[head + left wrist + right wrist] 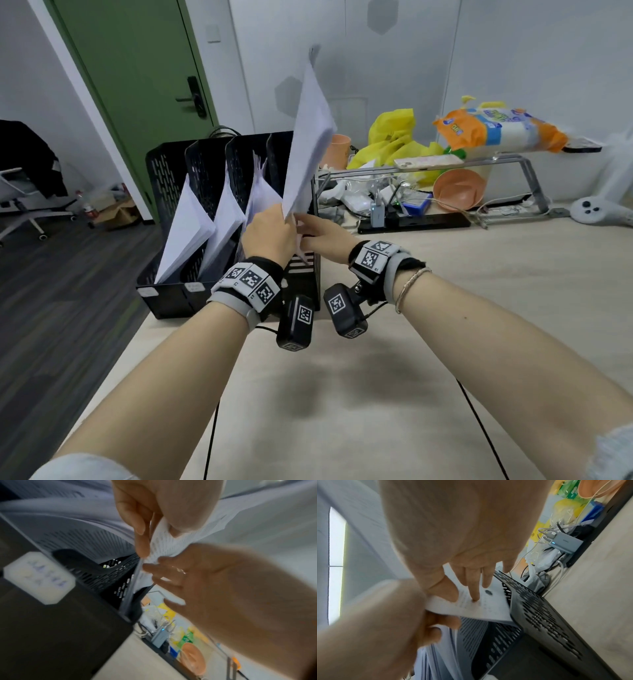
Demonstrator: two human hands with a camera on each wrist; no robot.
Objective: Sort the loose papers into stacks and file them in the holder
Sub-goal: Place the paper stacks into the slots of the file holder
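A black perforated file holder (171,301) stands at the table's left edge. Three of its slots hold leaning white paper stacks (186,229). Another paper stack (308,137) stands upright over the rightmost slot, its lower corner down inside. My left hand (287,216) pinches that lower corner, thumb on one face and fingers on the other (142,534). My right hand (303,222) lies against the stack's right face with straight fingers (476,592) pressing on the printed sheet (484,605). The slot's right wall (539,615) sits just beyond those fingers.
Behind the holder lie a power strip (411,222), a grey charger (376,212), cables, a yellow bag (394,137), a peach cup (337,147) and an orange bowl (459,188) under a metal riser (527,168). The beige table (342,394) stretches toward me. A green door and an office chair are at the left.
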